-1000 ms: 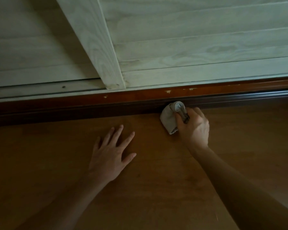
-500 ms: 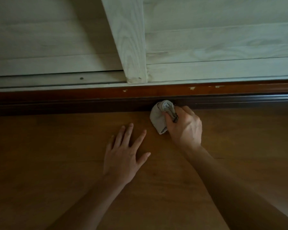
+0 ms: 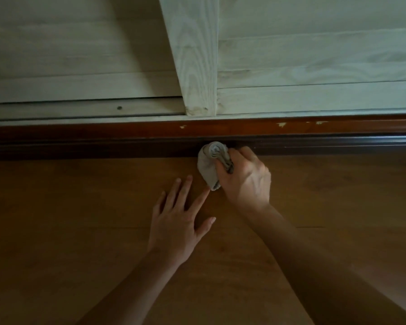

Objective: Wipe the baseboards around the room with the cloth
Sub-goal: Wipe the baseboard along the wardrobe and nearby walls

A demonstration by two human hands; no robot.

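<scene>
From the head view, the dark reddish baseboard [image 3: 103,141] runs across the frame where the pale wooden wall [image 3: 314,66] meets the brown floor [image 3: 80,207], and an upright batten [image 3: 192,55] ends just above it. The cloth [image 3: 210,165], a grey wad rolled into a tight bundle, sits against the lower face of the baseboard, directly below the batten's foot. The right hand [image 3: 244,179] is clenched around it, fingers curled over the far side and the thumb pinning the roll, so the rounded end presses into the baseboard's groove. The left hand [image 3: 178,221] lies flat on the floor just short of the baseboard, fingers spread and straight, holding nothing; it appears to brace the person's weight, its forefinger close to the cloth's hanging corner. The cloth looks light, soft and pliant, so it should mould to the profiled edge. Gripping it as a compact wad near the middle seems the best way to pass pressure through without loose ends dragging. Small pale chips [image 3: 281,124] mark the baseboard's top edge to the right of the cloth.
</scene>
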